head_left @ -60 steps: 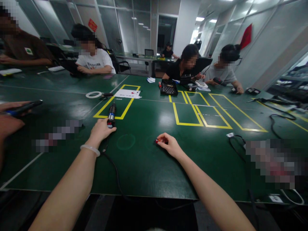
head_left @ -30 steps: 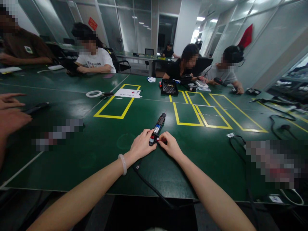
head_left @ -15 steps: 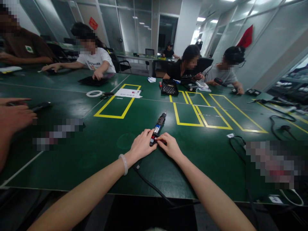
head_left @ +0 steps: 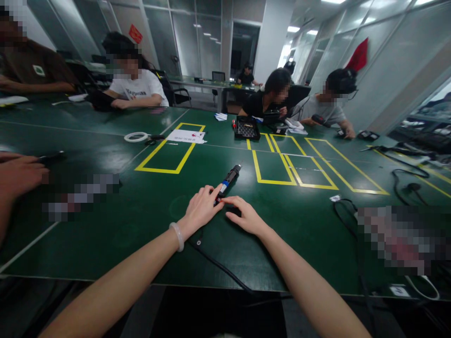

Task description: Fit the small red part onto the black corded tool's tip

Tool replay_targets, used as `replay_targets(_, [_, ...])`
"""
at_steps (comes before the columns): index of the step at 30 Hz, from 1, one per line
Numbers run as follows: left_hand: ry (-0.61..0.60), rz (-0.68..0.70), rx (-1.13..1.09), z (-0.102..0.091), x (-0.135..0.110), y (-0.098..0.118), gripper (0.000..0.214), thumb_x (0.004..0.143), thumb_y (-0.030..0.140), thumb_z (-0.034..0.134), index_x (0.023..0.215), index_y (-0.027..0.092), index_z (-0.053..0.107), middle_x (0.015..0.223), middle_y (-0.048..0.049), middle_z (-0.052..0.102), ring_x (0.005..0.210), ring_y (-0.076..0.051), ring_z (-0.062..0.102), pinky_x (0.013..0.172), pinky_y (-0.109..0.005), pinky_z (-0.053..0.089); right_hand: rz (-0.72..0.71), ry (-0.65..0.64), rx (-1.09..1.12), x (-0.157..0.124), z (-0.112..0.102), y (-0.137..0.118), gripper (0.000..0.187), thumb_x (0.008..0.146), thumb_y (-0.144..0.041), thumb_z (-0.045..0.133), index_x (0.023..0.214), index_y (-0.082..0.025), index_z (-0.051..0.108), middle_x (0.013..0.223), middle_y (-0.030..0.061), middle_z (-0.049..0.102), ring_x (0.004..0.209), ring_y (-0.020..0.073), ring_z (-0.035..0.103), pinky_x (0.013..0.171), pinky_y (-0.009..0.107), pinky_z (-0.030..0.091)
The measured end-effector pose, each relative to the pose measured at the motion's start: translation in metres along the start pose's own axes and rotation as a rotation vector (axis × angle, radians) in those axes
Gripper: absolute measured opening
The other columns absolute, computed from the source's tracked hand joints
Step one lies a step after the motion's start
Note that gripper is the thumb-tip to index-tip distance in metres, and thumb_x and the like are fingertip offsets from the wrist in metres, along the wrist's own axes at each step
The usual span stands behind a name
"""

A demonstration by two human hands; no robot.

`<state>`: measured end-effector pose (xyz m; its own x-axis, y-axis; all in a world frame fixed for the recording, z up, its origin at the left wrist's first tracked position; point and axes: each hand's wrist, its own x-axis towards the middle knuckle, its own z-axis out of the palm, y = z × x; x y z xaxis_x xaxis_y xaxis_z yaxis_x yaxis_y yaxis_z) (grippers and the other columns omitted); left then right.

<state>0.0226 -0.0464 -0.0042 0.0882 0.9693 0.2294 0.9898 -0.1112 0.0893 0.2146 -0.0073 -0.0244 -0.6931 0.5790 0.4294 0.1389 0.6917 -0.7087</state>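
Observation:
An electric screwdriver (head_left: 229,178) with a black body and a blue-and-silver label lies slanted on the green table, its thin bit pointing away from me. My left hand (head_left: 202,206) is closed round its near end and hides part of the handle. Beside it, my right hand (head_left: 245,213) has its fingers apart. Its stretched index fingertip reaches a small red part near the tool's rear end, while the thumb stays clear of it. A black cable (head_left: 225,270) runs under my left wrist toward the table's front edge.
Yellow tape outlines (head_left: 276,181) mark the table ahead. A black tray (head_left: 247,129), a white paper (head_left: 186,136) and a coiled white cable (head_left: 136,137) lie farther off. Co-workers sit across, and another person's hand (head_left: 26,171) is at left. Black cables (head_left: 343,220) trail at right.
My right thumb has parted from the index finger, which now stretches toward the tool. The screwdriver and my left hand have shifted slightly left. A co-worker opposite has moved a black object leftward.

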Motion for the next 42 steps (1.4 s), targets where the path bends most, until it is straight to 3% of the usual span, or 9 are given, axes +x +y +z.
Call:
replay_targets(7, [0.013, -0.124, 0.047, -0.003, 0.013, -0.033, 0.058, 0.093, 0.052, 0.038, 0.146, 0.028, 0.034, 0.116, -0.0115, 0.053, 0.099, -0.026, 0.051, 0.077, -0.034, 0.043, 0.109, 0.041, 0.016, -0.002, -0.003, 0.004, 0.035, 0.087, -0.018, 0.057, 0.122, -0.021, 0.056, 0.110, 0.0065, 0.059, 0.098, 0.0180, 0.058, 0.088, 0.034, 0.048])
replay_targets(17, [0.019, -0.515, 0.098, -0.013, 0.015, -0.133, 0.065, 0.088, 0.059, 0.036, 0.144, 0.025, 0.039, 0.121, -0.0207, 0.051, 0.105, -0.038, 0.051, 0.079, -0.046, 0.044, 0.151, 0.078, 0.022, -0.003, -0.006, 0.008, 0.023, 0.086, -0.016, 0.056, 0.109, -0.020, 0.062, 0.105, 0.0056, 0.060, 0.092, 0.0162, 0.060, 0.083, 0.031, 0.047])
replay_targets(22, [0.015, -0.661, 0.082, -0.022, 0.005, -0.163, 0.066, 0.089, 0.061, 0.034, 0.141, 0.020, 0.041, 0.121, -0.0234, 0.053, 0.106, -0.040, 0.053, 0.080, -0.048, 0.043, 0.140, 0.071, 0.026, -0.004, -0.004, 0.011, 0.022, 0.087, -0.015, 0.056, 0.106, -0.020, 0.064, 0.104, 0.0059, 0.061, 0.091, 0.0160, 0.059, 0.082, 0.031, 0.047])
replay_targets(26, [0.109, -0.681, 0.120, -0.024, 0.000, -0.166, 0.065, 0.087, 0.059, 0.040, 0.137, 0.017, 0.044, 0.121, -0.0232, 0.054, 0.105, -0.039, 0.054, 0.080, -0.046, 0.043, 0.126, 0.068, 0.029, -0.004, -0.003, 0.013, 0.021, 0.086, -0.015, 0.056, 0.105, -0.020, 0.064, 0.103, 0.0058, 0.061, 0.089, 0.0156, 0.059, 0.081, 0.030, 0.047])
replay_targets(30, [0.197, -0.661, 0.169, -0.022, 0.001, -0.163, 0.053, 0.083, 0.052, 0.050, 0.120, 0.015, 0.055, 0.118, -0.0217, 0.056, 0.103, -0.037, 0.055, 0.079, -0.044, 0.044, 0.121, 0.064, 0.026, -0.003, -0.002, 0.014, 0.021, 0.086, -0.014, 0.056, 0.104, -0.020, 0.064, 0.104, 0.0057, 0.061, 0.091, 0.0159, 0.059, 0.082, 0.030, 0.047])
replay_targets(33, [0.168, -0.662, 0.157, -0.021, 0.004, -0.163, 0.041, 0.087, 0.049, 0.045, 0.107, 0.017, 0.060, 0.113, -0.0189, 0.058, 0.097, -0.034, 0.058, 0.077, -0.042, 0.044, 0.121, 0.057, 0.020, -0.003, -0.003, 0.013, 0.020, 0.086, -0.014, 0.056, 0.103, -0.020, 0.065, 0.104, 0.0057, 0.061, 0.093, 0.0163, 0.059, 0.083, 0.031, 0.047])
replay_targets(37, [0.157, -0.687, 0.171, -0.023, 0.003, -0.163, 0.041, 0.091, 0.045, 0.036, 0.103, 0.016, 0.062, 0.110, -0.0182, 0.061, 0.092, -0.033, 0.060, 0.076, -0.041, 0.044, 0.127, 0.048, 0.013, -0.003, -0.003, 0.012, 0.020, 0.086, -0.014, 0.056, 0.103, -0.020, 0.065, 0.104, 0.0057, 0.061, 0.093, 0.0164, 0.059, 0.083, 0.031, 0.047])
replay_targets(42, [0.345, -0.588, 0.120, -0.029, 0.003, -0.146, 0.044, 0.095, 0.042, 0.029, 0.113, 0.014, 0.058, 0.113, -0.0166, 0.062, 0.102, -0.030, 0.058, 0.087, -0.040, 0.042, 0.128, 0.047, 0.005, -0.002, -0.003, 0.012, 0.020, 0.086, -0.014, 0.056, 0.102, -0.020, 0.065, 0.103, 0.0057, 0.062, 0.093, 0.0163, 0.059, 0.083, 0.031, 0.047])
